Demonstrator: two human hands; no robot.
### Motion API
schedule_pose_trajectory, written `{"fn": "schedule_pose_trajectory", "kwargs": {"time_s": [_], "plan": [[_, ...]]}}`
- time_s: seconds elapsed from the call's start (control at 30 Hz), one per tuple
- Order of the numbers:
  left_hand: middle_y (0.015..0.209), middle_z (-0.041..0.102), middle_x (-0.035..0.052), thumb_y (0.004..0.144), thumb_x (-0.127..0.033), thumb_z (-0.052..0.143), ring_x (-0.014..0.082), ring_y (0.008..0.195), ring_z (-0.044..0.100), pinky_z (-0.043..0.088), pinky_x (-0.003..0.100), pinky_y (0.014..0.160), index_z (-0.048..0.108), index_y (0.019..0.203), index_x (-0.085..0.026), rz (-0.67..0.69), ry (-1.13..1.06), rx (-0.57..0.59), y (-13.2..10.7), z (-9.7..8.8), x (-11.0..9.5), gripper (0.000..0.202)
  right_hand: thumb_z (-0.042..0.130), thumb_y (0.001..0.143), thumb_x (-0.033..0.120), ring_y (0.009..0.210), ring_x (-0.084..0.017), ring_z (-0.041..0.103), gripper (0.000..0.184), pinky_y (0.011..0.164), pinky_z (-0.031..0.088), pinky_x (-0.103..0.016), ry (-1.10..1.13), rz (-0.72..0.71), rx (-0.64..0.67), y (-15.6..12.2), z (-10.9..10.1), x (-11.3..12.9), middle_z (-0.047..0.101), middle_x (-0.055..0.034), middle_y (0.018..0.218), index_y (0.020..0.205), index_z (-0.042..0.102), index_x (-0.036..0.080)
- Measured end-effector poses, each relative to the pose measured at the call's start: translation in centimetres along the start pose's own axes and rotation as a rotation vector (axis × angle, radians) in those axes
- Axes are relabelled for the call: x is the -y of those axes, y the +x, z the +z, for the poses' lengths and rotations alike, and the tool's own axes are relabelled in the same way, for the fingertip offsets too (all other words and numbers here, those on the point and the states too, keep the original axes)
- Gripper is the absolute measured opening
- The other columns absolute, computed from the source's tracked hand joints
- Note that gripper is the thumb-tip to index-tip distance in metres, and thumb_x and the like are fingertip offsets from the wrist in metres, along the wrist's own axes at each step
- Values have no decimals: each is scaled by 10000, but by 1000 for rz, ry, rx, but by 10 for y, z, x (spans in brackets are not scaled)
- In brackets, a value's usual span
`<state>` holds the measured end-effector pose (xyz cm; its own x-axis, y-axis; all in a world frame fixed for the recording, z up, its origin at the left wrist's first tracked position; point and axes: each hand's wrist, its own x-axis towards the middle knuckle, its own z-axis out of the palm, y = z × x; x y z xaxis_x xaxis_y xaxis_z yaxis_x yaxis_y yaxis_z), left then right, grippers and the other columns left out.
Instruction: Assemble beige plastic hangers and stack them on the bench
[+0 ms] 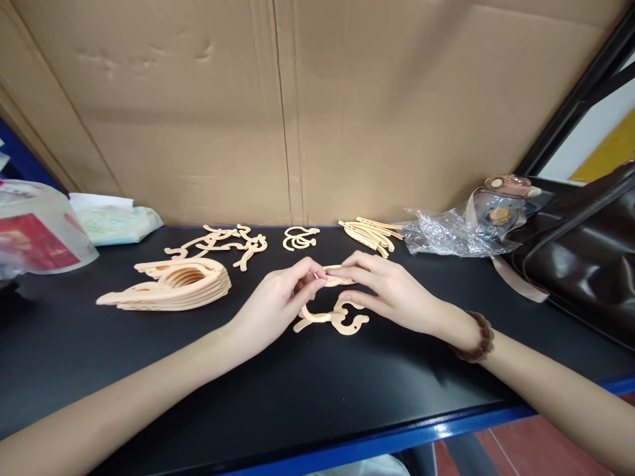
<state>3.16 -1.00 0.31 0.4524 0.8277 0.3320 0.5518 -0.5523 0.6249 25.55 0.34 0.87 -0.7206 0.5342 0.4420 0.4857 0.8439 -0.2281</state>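
My left hand (290, 287) pinches the left end of a peach plastic hanger piece (340, 280) between thumb and fingertips. My right hand (389, 284) has its fingers on the other end of that piece, with the thumb below; part of the piece is hidden by the fingers. Just under both hands, a hook-shaped hanger part (348, 328) lies on the black table, touching a curved peach part (316, 318) at its left. A brown fuzzy band (481, 337) circles my right wrist.
Left stand stacked hanger arms (198, 287), with jointed parts (223, 241) behind. Small hooks (300, 238) and slim strips (370, 235) lie along the back near the cardboard (397, 119). Clear plastic wrap (441, 235), a dark bag (585, 251) and a white tub (44, 228) flank the table.
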Motion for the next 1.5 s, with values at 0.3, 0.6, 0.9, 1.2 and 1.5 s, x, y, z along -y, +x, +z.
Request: {"fn": "schedule_pose_trajectory", "kwargs": {"time_s": [0.3,0.6,0.9,1.2,1.5], "plan": [[880,616,16,982,-393,277,148,797,581,477,250,621,510,1025,-209,-84,-215,-117,5,8,14,299,593,903,257,761,-152,539,112,722,416,-291,16,103,-105,2,1,-16,563,-22,831,864,685,205],[1015,584,46,952,-225,410,197,962,495,458,331,827,593,1101,-190,315,636,-68,11,2,32,238,629,807,303,665,-149,533,124,666,411,-293,497,410,-268,5,8,-41,564,15,696,811,573,192],[1025,570,56,953,-223,429,196,927,502,471,335,803,609,1168,-217,380,695,74,13,3,32,280,650,804,330,809,-162,575,160,783,431,-308,446,343,-237,7,16,-49,617,-5,826,758,594,187],[955,614,33,966,-286,400,172,880,532,416,317,786,606,950,-181,369,612,127,12,3,23,232,652,801,372,835,-196,654,210,760,486,-325,595,394,-111,4,21,-56,680,-26,816,796,569,179],[844,645,65,933,-427,450,213,803,527,347,352,706,604,776,-156,286,783,-119,10,1,22,349,597,824,291,643,-154,611,129,679,452,-307,402,503,-144,3,13,-49,693,-17,733,763,579,178]]}}
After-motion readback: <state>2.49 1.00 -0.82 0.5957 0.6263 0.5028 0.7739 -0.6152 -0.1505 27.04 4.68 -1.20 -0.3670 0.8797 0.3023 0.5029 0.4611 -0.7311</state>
